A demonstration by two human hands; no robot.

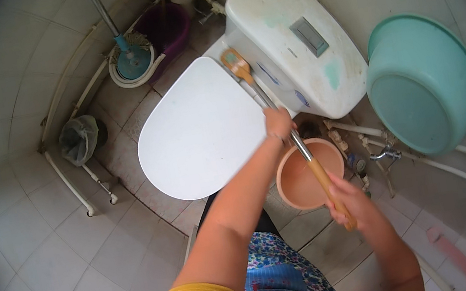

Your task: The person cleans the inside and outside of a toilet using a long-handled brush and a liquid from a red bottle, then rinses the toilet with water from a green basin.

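Observation:
A long-handled brush (238, 67) with an orange-brown head, metal shaft and wood-coloured handle slants across in front of me. My left hand (280, 123) is closed round the middle of its shaft. Lower down, my right hand (348, 197) grips the handle near its end. The brush head is over the strip between the lowered white toilet lid (199, 129) and the white cistern (288, 31); whether it touches there I cannot tell. Its bristles are not visible.
A peach basin (300, 180) stands on the floor below the shaft. To the right are a green tub (420, 83), a tap (388, 151) and wall pipes. At the far left are a mop (132, 60) in a bucket, a purple basin (167, 27) and a lined bin (79, 139).

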